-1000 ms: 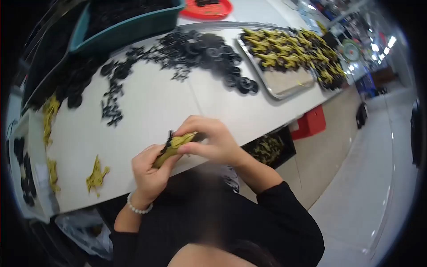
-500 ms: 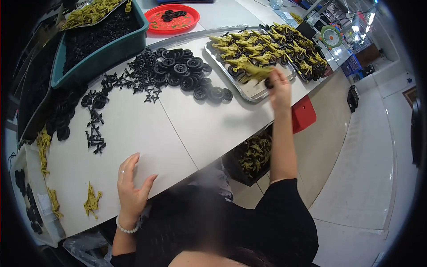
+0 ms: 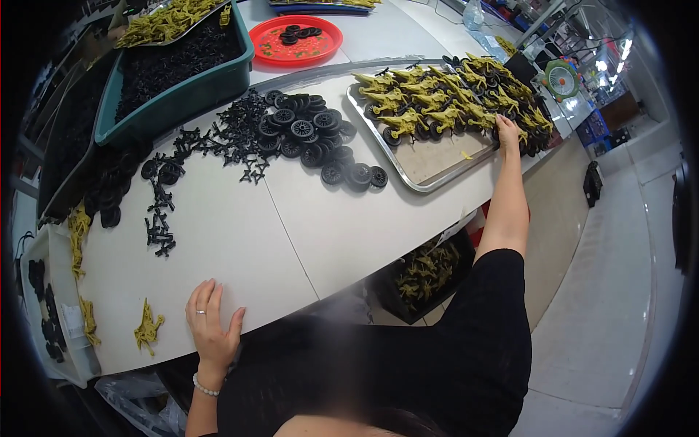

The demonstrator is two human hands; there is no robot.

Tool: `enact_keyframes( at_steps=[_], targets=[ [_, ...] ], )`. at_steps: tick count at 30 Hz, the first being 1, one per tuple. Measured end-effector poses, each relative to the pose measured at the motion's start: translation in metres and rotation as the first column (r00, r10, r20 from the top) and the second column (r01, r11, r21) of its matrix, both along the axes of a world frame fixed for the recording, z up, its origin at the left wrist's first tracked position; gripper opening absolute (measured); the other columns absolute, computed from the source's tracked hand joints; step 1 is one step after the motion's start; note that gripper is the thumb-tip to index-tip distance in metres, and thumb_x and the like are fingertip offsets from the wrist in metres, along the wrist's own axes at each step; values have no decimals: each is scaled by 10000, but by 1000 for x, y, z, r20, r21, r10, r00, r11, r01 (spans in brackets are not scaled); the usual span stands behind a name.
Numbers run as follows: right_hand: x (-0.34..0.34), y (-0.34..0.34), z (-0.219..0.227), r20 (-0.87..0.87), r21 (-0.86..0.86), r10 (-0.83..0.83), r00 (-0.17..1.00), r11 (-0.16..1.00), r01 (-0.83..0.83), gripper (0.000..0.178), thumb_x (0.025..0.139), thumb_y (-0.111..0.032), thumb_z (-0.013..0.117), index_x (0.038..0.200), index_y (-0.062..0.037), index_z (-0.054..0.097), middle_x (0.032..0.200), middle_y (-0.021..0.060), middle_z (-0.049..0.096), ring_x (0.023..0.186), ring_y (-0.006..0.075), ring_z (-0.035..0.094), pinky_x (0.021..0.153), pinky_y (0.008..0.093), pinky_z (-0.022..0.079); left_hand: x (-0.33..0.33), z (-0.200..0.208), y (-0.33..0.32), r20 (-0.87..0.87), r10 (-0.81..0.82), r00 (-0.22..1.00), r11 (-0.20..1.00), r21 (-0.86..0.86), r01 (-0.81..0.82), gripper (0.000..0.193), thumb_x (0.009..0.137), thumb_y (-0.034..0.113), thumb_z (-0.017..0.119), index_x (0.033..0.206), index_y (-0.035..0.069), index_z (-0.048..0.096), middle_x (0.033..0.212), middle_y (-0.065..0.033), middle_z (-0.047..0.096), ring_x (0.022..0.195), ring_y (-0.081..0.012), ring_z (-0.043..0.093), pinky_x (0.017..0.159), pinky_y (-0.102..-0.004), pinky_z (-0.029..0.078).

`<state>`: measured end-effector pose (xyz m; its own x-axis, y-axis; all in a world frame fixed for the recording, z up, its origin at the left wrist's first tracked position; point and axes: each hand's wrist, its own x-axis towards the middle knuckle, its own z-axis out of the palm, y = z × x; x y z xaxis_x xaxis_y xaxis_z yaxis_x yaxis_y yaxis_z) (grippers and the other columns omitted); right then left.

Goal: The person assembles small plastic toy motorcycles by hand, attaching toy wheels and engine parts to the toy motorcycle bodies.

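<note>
My right hand (image 3: 507,137) reaches to the right side of the metal tray (image 3: 425,187). Its fingers are closed at the end of a yellow plastic toy frame (image 3: 479,116), partly hiding it. Beside it in the tray lie rows of similar yellow frames (image 3: 400,120) fitted with black wheels; the tray's near part shows bare board with a small yellow scrap. My left hand (image 3: 211,324) rests on the white table by its front edge, fingers stretched out, holding nothing. To its left lies a single yellow frame (image 3: 148,326).
Black wheels (image 3: 302,129) are heaped mid-table beside small black parts (image 3: 237,131). A teal bin (image 3: 175,95) and a red round tray (image 3: 335,51) stand behind. More wheeled yellow frames (image 3: 535,120) lie right of the metal tray. A dark crate (image 3: 422,280) of yellow parts sits below the table.
My right hand has moved right and away from me, taking the yellow frame from over the tray's near part to its right side. My left hand has lowered onto the table.
</note>
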<state>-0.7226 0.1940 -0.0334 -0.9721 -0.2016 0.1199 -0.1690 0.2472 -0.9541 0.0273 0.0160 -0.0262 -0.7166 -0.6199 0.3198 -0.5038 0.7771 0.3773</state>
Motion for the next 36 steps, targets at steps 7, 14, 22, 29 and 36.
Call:
enact_keyframes(
  at_steps=[7,14,22,29,36],
  targets=[
    [12,1,15,-26,133,11,1000,991,-7,343,925,-243,601,1180,-13,603,1069,34,640,958,115,572,848,248,426,-2,-1,1,11,0,1000,999,-32,1,496,777,169,703,1195,-35,533,1244,-195,529,1149,-377,485,968,-465,377],
    [15,-6,-14,-216,76,-53,975,995,71,331,905,-257,617,1081,22,639,972,66,670,853,144,596,775,279,462,-4,0,0,33,-7,999,998,-61,9,481,775,154,694,1189,-33,538,1246,-197,529,1148,-379,486,959,-470,378],
    [30,-35,-18,-508,487,-61,859,802,345,347,874,-338,564,1096,-86,650,1107,156,627,1067,359,531,949,432,391,-1,-2,1,24,15,1000,997,-74,-14,474,773,154,690,1183,-33,541,1248,-197,529,1147,-378,490,956,-470,378],
    [82,-20,-2,-644,242,-87,760,919,311,335,837,-278,643,1101,-72,635,1109,142,603,1044,300,539,913,394,425,-5,1,2,18,-6,1000,998,-65,7,466,774,145,695,1173,-40,541,1230,-202,541,1151,-378,492,950,-471,379],
    [194,-38,29,-438,762,354,826,634,132,514,697,-305,763,1119,-47,624,1037,147,640,990,326,609,882,397,478,-3,3,1,13,-8,1000,998,-60,9,459,769,135,702,1163,-39,543,1222,-198,546,1155,-375,489,948,-480,377]
  ],
)
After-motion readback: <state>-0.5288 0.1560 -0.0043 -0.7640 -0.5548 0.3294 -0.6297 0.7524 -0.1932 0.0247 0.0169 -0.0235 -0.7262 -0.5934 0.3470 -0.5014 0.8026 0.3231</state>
